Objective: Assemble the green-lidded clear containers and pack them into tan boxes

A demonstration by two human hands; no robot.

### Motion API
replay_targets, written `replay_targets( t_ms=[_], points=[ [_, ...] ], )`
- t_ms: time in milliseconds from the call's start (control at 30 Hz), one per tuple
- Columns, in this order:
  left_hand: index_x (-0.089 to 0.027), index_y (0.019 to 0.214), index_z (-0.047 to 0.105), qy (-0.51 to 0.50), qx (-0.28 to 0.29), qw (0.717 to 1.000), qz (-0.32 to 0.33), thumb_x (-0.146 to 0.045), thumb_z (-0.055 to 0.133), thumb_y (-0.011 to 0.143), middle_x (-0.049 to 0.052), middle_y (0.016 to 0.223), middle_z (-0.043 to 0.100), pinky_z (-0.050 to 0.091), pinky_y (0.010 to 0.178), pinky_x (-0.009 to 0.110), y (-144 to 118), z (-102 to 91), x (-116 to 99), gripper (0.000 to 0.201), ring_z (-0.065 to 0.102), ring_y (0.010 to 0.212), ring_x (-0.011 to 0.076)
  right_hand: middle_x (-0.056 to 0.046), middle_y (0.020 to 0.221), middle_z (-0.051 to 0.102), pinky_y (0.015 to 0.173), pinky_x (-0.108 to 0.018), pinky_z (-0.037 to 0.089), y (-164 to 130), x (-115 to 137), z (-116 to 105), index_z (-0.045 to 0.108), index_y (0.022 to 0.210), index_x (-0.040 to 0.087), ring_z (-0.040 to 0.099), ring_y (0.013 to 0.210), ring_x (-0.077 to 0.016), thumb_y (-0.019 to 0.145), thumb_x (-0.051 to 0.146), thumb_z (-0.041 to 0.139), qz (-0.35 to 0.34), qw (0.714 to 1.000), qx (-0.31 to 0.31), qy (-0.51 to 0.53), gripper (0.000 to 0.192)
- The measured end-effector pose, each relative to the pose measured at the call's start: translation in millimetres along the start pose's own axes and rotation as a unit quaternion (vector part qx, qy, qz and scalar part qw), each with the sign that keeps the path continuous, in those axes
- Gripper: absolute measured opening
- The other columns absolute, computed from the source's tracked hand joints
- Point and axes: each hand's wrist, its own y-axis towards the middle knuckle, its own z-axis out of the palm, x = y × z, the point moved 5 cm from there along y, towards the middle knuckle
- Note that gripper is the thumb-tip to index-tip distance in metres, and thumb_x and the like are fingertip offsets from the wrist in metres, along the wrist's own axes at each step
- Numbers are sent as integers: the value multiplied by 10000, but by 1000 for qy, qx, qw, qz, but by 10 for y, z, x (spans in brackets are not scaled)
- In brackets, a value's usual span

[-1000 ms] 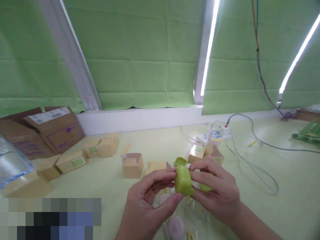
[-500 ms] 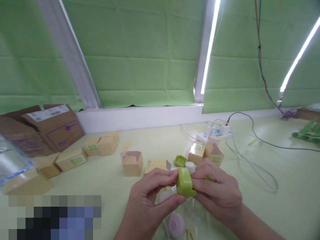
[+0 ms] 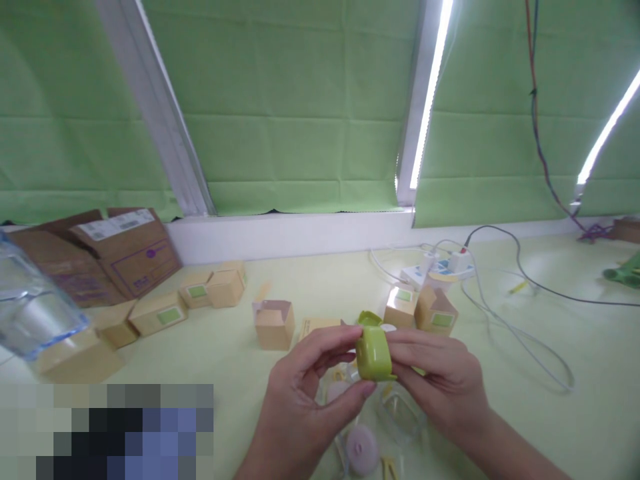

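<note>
While the green plastic part (image 3: pixel 373 353) sits pinched between both hands just above the counter (image 3: pixel 550 427), the left hand (image 3: pixel 305 400) closes thumb and fingertips on its left face, and the right hand (image 3: pixel 440 383) curls its fingers round its right side, so each hand is closed on the same piece. It is a small, rounded, lime-coloured shell held roughly upright.

Just behind the hands, a green lid (image 3: pixel 369 319) and a white cap (image 3: pixel 388 327) lie on the counter. Beneath the hands lie clear plastic pieces (image 3: pixel 400 413) and a pale pink disc (image 3: pixel 362 448); what they are exactly cannot be told.

Beyond the right hand stand two small tan boxes (image 3: pixel 436 312) with green labels, and further off a white power strip (image 3: pixel 440 270) with grey cables (image 3: pixel 520 340) looping to the right. Beyond the left hand stands an open small box (image 3: pixel 273 325), with more small boxes (image 3: pixel 210 290) further to the left, then a large brown carton (image 3: pixel 120 250). Far to the left of the left hand a clear plastic container (image 3: pixel 30 313) shows at the frame's edge.
</note>
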Motion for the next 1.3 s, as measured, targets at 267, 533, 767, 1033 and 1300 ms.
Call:
replay_targets(
  t_ms=[267, 533, 767, 1033, 1300],
  points=[
    [-307, 1147, 755, 28, 7, 999, 27, -30, 807, 715, 46, 1193, 744, 582, 928, 299, -12, -12, -49, 516, 702, 1092, 228, -35, 782, 817, 586, -270, 599, 28, -23, -39, 817, 968, 245, 751, 634, -190, 811, 80, 737, 30, 997, -12, 66, 241],
    [-339, 1063, 795, 38, 14, 997, 71, -104, 891, 667, 39, 1068, 797, 572, 927, 321, 7, 7, -123, 471, 732, 986, 210, -55, 851, 828, 656, -286, 632, 24, 60, -69, 800, 1071, 236, 796, 747, -226, 855, 116, 745, -35, 998, 23, 57, 253],
    [-321, 1002, 815, 19, -15, 997, 67, -94, 918, 611, 52, 1004, 809, 590, 891, 343, -24, -19, -47, 463, 747, 927, 221, -55, 866, 827, 674, -289, 646, -6, 112, -67, 788, 1103, 239, 796, 751, -223, 894, 116, 696, -68, 997, 31, 17, 260],
    [-263, 834, 831, -89, -50, 993, -54, -125, 933, 589, 19, 974, 830, 610, 830, 227, 21, -12, 37, 300, 770, 908, 180, -54, 1007, 819, 738, -304, 647, -32, 38, -28, 767, 1140, 249, 790, 903, -233, 918, 69, 630, -48, 998, 43, 16, 317],
    [-201, 738, 770, -130, -32, 980, -146, -253, 849, 748, 23, 958, 813, 588, 759, 187, 42, 14, 91, 95, 754, 794, 128, -61, 1038, 807, 789, -274, 629, -15, 97, -49, 755, 1151, 228, 774, 929, -198, 904, 43, 645, -86, 996, 38, -14, 328]
  ],
)
